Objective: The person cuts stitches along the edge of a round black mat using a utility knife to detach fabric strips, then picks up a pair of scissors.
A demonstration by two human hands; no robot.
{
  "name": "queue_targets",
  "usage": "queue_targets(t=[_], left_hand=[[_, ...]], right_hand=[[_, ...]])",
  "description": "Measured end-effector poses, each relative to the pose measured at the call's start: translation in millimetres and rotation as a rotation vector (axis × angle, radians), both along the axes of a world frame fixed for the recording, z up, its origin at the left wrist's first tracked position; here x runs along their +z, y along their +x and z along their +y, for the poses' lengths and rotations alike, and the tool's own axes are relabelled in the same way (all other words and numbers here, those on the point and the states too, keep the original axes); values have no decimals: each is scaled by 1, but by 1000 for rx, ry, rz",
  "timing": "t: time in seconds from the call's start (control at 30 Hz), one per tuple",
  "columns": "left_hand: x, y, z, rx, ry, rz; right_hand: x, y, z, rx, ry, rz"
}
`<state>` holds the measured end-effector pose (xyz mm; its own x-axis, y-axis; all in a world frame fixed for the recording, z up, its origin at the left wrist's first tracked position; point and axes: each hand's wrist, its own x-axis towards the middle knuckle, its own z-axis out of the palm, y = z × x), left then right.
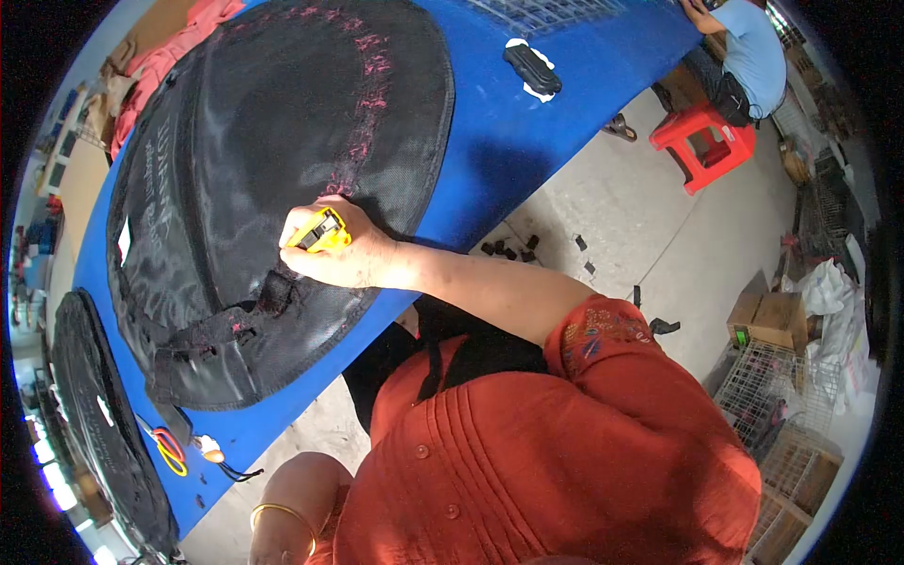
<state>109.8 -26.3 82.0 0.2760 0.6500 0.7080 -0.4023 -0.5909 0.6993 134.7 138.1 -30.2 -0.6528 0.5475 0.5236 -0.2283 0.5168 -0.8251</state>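
My right hand [331, 247] is closed around a yellow box cutter [322, 232], pressed down on a large oval black mesh cover [282, 122]. A band of rough pink stitching [370, 71] curves across this cover, down to my hand. Below the hand, a dark strip [250, 315] with frayed pink bits runs along the cover. The blade tip is hidden by my fingers. My left arm shows at the lower left with a gold bangle [282, 513]; the left hand itself is out of view.
On the blue table [499, 179] lie scissors [169, 450], a second black mesh piece [99, 414] and a black item with white parts [532, 71]. A person in light blue [753, 47] is beside a red stool [704, 146]. Black scraps [508, 250] litter the floor.
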Motion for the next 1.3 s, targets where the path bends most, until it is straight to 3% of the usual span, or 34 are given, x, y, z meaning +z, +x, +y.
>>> queue_targets(t=[0.3,0.53,0.6,0.67,0.7,0.73,0.8,0.83,0.9,1.0,1.07,1.17,1.23,1.3], left_hand=[[7,2,2,-103,-22,-44],[32,-7,-18,-40,-4,11],[18,-5,8,-206,79,-116],[23,8,6,-126,41,-275],[21,10,5,-183,78,-286],[21,21,1,-135,75,-268],[23,44,-10,19,45,-547],[37,45,1,59,46,-540],[69,33,28,-241,238,-493],[54,44,9,-329,157,-654],[33,63,4,-248,330,-679],[37,62,-4,-340,304,-683],[43,68,-11,-271,151,-837],[51,61,-15,-297,77,-808]], right_hand=[[2,3,1,9,3,-81],[2,3,3,90,-57,41],[6,3,2,96,-61,-16],[4,3,0,167,-156,24],[2,2,3,142,-33,42],[-2,2,4,100,-37,13],[2,4,5,174,-76,4],[-8,1,5,138,-131,-63],[-10,-1,5,112,-171,-173],[-2,1,5,120,-161,-173],[-3,0,5,129,-132,-131],[1,0,3,163,-182,-113],[-8,0,5,162,-193,-93],[-3,0,5,170,-210,-118]])
